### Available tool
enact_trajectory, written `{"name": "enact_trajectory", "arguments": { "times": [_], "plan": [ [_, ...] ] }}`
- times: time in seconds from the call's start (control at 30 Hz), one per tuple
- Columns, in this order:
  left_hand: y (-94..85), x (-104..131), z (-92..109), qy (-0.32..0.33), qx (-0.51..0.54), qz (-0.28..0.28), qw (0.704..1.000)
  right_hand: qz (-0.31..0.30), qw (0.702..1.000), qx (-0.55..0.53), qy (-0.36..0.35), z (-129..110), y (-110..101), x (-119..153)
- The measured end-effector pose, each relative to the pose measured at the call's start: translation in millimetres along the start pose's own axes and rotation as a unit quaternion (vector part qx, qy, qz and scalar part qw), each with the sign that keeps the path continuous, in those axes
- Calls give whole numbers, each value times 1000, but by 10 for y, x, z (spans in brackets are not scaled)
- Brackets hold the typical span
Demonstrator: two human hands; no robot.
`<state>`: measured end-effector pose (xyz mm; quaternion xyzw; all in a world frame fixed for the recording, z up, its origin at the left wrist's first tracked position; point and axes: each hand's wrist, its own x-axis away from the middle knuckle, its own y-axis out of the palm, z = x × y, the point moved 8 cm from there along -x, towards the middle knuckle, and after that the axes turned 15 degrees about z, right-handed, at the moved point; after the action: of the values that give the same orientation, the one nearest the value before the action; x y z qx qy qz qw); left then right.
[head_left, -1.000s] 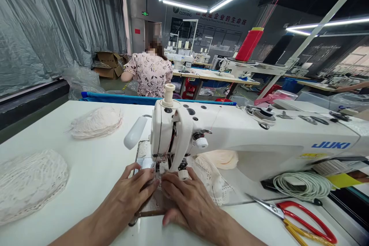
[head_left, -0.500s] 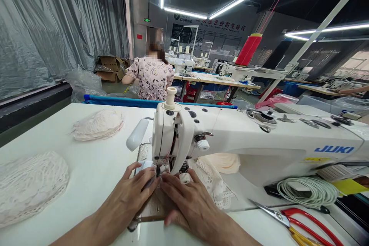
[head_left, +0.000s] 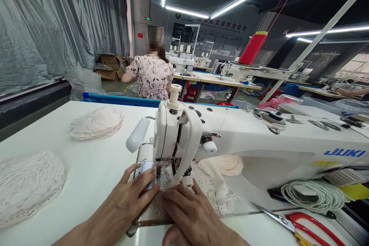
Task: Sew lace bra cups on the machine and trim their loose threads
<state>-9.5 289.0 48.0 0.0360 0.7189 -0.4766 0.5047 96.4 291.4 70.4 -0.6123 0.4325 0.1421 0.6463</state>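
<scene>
A piece of white lace fabric (head_left: 165,177) lies under the presser-foot area of a white sewing machine (head_left: 173,134). My left hand (head_left: 129,196) rests to the left of the needle, its fingers spread flat across the machine's bed plate and the index finger and thumb near the lace edge. My right hand (head_left: 193,207) lies just right of the needle, fingers stretched together over the near edge of the lace, with the thumb apart below. More lace (head_left: 215,184) spreads out behind the right hand, under the machine arm. The fingertips of the right hand are partly hidden.
Two stacks of lace pieces, a nearer stack (head_left: 31,188) and a farther stack (head_left: 98,123), lie on the left tabletop. At right are red-handled scissors (head_left: 288,221) and a coiled pale cord (head_left: 314,196). A co-worker (head_left: 151,73) sits ahead, facing away.
My right hand has drawn slightly back toward me, and more lace shows around the needle. The left hand has stayed almost in place. The view has shifted slightly.
</scene>
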Motion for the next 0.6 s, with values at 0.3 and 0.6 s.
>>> {"name": "enact_trajectory", "arguments": {
  "times": [0.3,0.6],
  "plan": [
    [-141,-41,-63,-66,31,100,992,-10,1000,19,15,79,65,33],
    [-152,19,-94,-114,46,116,986,-51,988,102,102,219,40,14]
  ]
}}
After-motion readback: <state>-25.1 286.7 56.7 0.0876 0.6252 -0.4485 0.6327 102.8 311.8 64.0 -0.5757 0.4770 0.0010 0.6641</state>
